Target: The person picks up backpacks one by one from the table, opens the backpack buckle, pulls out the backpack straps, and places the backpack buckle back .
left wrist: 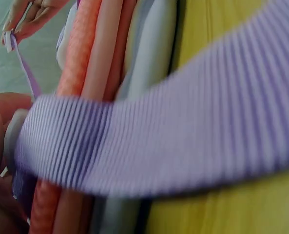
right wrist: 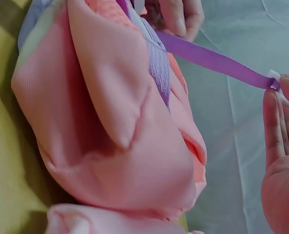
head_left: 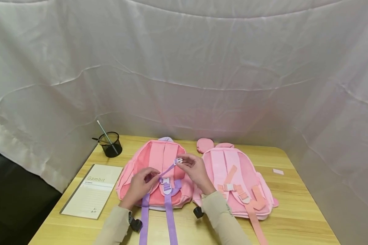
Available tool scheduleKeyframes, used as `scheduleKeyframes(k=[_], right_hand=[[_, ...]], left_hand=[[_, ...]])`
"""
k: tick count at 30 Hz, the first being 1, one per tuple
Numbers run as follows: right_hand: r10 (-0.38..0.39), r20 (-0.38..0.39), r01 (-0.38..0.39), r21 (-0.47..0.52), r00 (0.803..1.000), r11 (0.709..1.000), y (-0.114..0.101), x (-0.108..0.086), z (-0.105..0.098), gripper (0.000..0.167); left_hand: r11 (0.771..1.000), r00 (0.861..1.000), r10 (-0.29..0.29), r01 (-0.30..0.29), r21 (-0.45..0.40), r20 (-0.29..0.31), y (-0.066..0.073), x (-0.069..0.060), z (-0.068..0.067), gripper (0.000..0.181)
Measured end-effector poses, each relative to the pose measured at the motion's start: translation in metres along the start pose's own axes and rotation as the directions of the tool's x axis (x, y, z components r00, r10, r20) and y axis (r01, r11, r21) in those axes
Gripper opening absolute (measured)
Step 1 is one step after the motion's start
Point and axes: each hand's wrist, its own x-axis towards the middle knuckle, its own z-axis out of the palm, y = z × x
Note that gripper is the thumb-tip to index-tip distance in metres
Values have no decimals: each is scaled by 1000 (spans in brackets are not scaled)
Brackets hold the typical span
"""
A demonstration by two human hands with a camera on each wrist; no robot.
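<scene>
A pink backpack with purple straps (head_left: pixel 135 166) lies back side up on the table. My right hand (head_left: pixel 197 172) pinches a white plastic buckle (head_left: pixel 178 160) at the end of a thin purple strap (head_left: pixel 168 169), held up off the bag. Toward the strap's other end, my left hand (head_left: pixel 142 183) pinches it near the bag's back; the exact finger contact is partly hidden. In the right wrist view the purple strap (right wrist: pixel 217 66) runs taut between both hands. A white strap adjuster (head_left: pixel 167 188) sits just right of my left hand. Wide purple webbing (left wrist: pixel 159 141) crosses the left wrist view.
Beside it on the right lies a second pink backpack (head_left: pixel 260 200) with orange straps and a fastened white buckle (head_left: pixel 229 187). At the left are a notebook (head_left: pixel 92 194) and a black mesh pen holder (head_left: pixel 112 149). A small pink-white block (head_left: pixel 278 172) lies far right.
</scene>
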Motion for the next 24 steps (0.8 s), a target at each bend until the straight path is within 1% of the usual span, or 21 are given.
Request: scheduleKeyframes(k=[3, 6, 9, 16, 18, 20, 24], right_hand=[[7, 21, -6, -20, 1000, 1000, 2, 1, -4, 33], [11, 41, -9, -49, 999, 999, 3, 2, -8, 34], [22, 51, -19, -76, 998, 997, 5, 2, -12, 34], [66, 45, -63, -80, 997, 995, 11, 1, -20, 32], [89, 51, -85, -87, 995, 993, 14, 1, -22, 31], [120, 61, -113, -98, 991, 989, 11, 1, -24, 31], [164, 77, -153, -135, 983, 979, 12, 1, -28, 32]], left_hand=[[999, 999, 36, -37, 36, 23, -3, 1, -3, 12], [997, 997, 51, -54, 60, 50, -5, 2, -3, 12], [996, 997, 51, -55, 73, 57, -6, 1, -2, 13], [997, 998, 27, -32, 77, 59, -8, 1, -1, 16], [996, 998, 24, -28, 79, 59, -9, 0, 0, 17], [996, 998, 22, -27, 82, 57, -9, 0, 0, 18], [995, 998, 40, -44, 86, 41, -10, 0, 1, 19]])
